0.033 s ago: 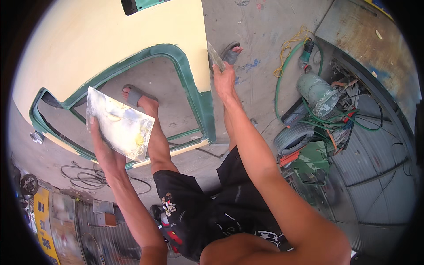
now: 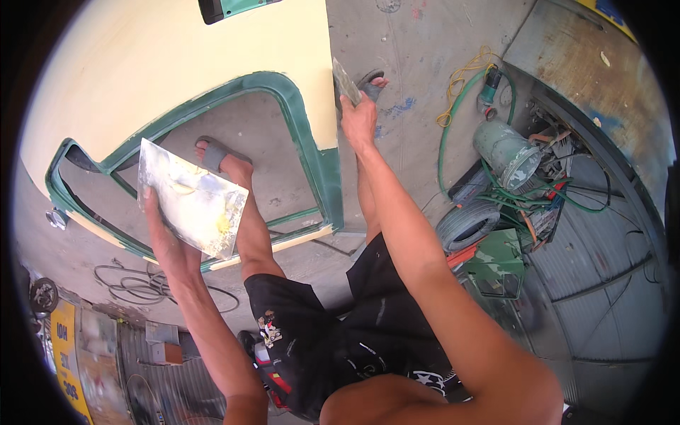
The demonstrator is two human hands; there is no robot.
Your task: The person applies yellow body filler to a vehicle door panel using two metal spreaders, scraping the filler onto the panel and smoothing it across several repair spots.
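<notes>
My left hand [image 2: 172, 241] grips a square, light metal plate [image 2: 191, 198] smeared with pale and yellowish paste, tilted over the lower opening of a cream vehicle body panel [image 2: 184, 49] with a green frame [image 2: 297, 120]. Its fingers are partly behind the plate. My right hand [image 2: 359, 120] is closed on a thin, flat scraper blade [image 2: 346, 78], held at the panel's right edge.
My sandalled feet [image 2: 219, 152] stand on concrete [image 2: 411, 42]. At right lie a grinder [image 2: 489, 88], green hose, yellow cord, bucket [image 2: 504, 149], tyre [image 2: 467, 225] and scrap metal. A black cable [image 2: 131, 283] lies lower left; a rusty sheet [image 2: 567, 49] is upper right.
My right hand and scraper have risen very slightly along the panel's edge. My left hand and plate look almost unmoved.
</notes>
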